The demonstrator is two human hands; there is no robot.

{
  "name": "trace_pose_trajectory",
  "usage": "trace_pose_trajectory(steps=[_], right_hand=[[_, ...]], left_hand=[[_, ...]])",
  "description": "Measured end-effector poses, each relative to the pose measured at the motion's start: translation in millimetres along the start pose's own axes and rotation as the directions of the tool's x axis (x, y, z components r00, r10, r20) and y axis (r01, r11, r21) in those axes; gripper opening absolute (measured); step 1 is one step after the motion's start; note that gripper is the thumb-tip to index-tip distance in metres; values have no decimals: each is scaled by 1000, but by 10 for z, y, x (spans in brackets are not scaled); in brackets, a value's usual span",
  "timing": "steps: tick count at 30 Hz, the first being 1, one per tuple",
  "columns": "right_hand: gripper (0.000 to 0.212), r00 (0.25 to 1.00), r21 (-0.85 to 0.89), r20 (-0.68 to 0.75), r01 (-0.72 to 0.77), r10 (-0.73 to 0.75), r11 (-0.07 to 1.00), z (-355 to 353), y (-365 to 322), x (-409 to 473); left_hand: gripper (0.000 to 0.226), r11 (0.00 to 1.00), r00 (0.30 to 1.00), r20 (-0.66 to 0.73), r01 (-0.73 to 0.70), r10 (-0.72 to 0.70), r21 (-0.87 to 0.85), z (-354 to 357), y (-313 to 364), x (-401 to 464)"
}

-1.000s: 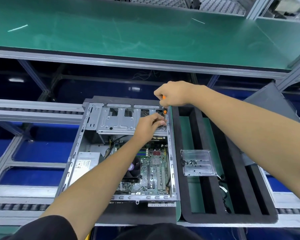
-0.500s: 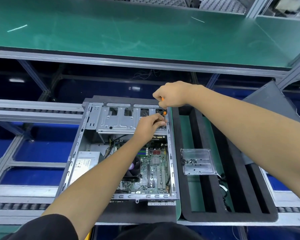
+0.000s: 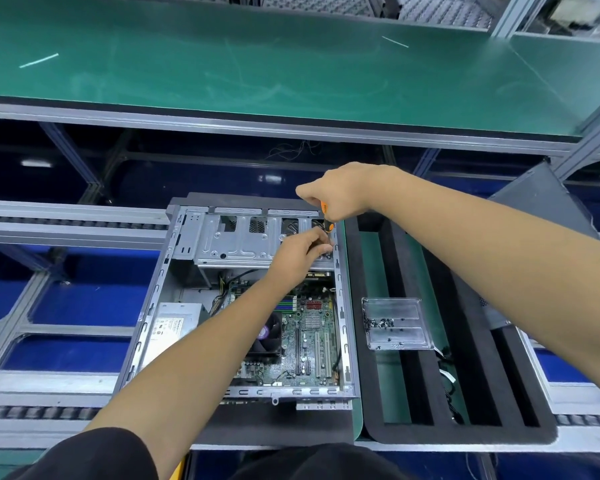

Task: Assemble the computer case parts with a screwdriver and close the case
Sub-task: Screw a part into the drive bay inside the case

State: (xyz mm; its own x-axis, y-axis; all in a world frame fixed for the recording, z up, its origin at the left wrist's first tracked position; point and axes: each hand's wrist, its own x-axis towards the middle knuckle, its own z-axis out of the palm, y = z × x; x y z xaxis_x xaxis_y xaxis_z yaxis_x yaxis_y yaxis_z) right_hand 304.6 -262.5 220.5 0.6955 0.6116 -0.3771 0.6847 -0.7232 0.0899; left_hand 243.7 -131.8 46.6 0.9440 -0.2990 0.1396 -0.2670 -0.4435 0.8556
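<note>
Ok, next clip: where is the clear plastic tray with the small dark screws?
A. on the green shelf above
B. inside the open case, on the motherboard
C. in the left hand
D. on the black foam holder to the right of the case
D: the clear plastic tray lies on the black foam holder, right of the open case.

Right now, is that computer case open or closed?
Open. The computer case has no side panel on; its motherboard and fan lie exposed while both hands work at its top corner.
</note>
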Motion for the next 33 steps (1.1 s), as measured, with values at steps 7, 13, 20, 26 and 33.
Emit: trace_pose_trajectory(steps=[7,13,20,26,33], right_hand=[[24,998,149,-22,56,-53,987,49,80,-30],[15,998,75,-49,42,-38,996,78,65,-46],[14,998,75,22,-69,67,995,64,40,-57],[26,996,129,-17,84,-82,988,13,18,-82],[14,999,59,-21,49,-48,997,33,73,-88]], left_hand=[[9,997,998,56,0,-4,74,-6,19,33],[7,997,997,74,-22,17,73,-2,-35,2],[12,991,1000,24,-9,6,131,23,5,8],[4,994,998,51,-33,28,107,-6,-16,-1],[16,996,996,75,63,-58,-64,-126,91,64]])
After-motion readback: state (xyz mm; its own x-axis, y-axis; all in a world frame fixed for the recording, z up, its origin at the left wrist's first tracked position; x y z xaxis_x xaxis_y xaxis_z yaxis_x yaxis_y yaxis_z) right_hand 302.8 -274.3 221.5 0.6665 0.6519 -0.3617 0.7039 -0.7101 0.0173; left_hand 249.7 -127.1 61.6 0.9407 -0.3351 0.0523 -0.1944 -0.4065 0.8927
